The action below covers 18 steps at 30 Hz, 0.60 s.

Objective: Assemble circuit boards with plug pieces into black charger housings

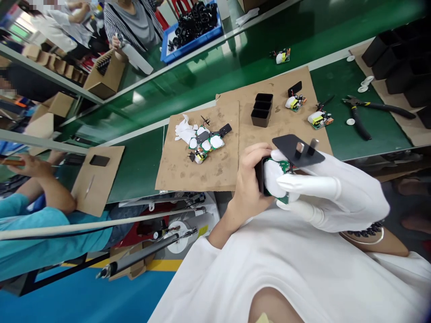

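My bare left hand is wrapped around a black charger housing, held close to my chest. My right hand, in a white glove, grips a green circuit board with a white part, which sits at the housing's mouth. A black cover plate with two metal plug pins hangs on the board above my gloved fingers. Both hands meet over the near edge of the green bench.
Cardboard sheets lie on the bench with a pile of boards and white parts, three black housings and two loose boards. Pliers lie right. A blue bin stands far back. A co-worker's arm rests left.
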Each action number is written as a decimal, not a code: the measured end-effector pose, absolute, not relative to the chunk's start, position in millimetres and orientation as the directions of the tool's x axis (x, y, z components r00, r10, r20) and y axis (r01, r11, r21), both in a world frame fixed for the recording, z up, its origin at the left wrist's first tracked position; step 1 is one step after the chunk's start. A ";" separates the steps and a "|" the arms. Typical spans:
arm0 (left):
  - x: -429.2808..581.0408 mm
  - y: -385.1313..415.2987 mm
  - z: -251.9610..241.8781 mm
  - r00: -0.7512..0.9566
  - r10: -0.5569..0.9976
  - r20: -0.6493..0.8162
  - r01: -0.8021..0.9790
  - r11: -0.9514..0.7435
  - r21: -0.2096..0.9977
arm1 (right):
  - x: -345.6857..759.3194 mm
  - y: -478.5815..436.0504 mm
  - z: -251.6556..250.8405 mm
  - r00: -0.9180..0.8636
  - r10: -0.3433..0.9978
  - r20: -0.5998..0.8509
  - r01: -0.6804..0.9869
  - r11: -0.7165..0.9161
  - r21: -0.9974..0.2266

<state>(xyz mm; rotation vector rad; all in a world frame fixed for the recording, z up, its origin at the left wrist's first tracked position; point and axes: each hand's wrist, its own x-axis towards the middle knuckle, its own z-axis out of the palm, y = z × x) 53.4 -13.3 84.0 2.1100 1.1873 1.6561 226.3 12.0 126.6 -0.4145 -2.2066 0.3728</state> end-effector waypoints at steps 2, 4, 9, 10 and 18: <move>53.0 -11.0 79.4 0.056 0.725 0.687 0.477 -0.624 0.619 | 223.1 11.8 122.9 -0.571 0.465 0.676 0.228 0.882 -0.413; 54.4 -4.8 66.6 0.069 0.770 0.634 0.491 -0.580 0.651 | 219.7 14.7 115.2 -0.526 0.518 0.674 0.288 0.855 -0.432; 68.7 27.0 1.4 -0.013 0.871 0.490 0.327 -0.460 0.826 | 218.0 34.2 83.6 -0.562 0.710 0.425 0.449 0.693 -0.564; 72.2 33.5 -11.7 -0.067 0.887 0.458 0.292 -0.421 0.859 | 220.2 37.4 77.7 -0.561 0.751 0.348 0.496 0.642 -0.585; 65.6 46.2 -34.1 0.045 0.989 0.143 0.264 -0.150 0.953 | 248.2 70.2 54.6 -0.351 0.920 0.173 0.507 0.342 -0.791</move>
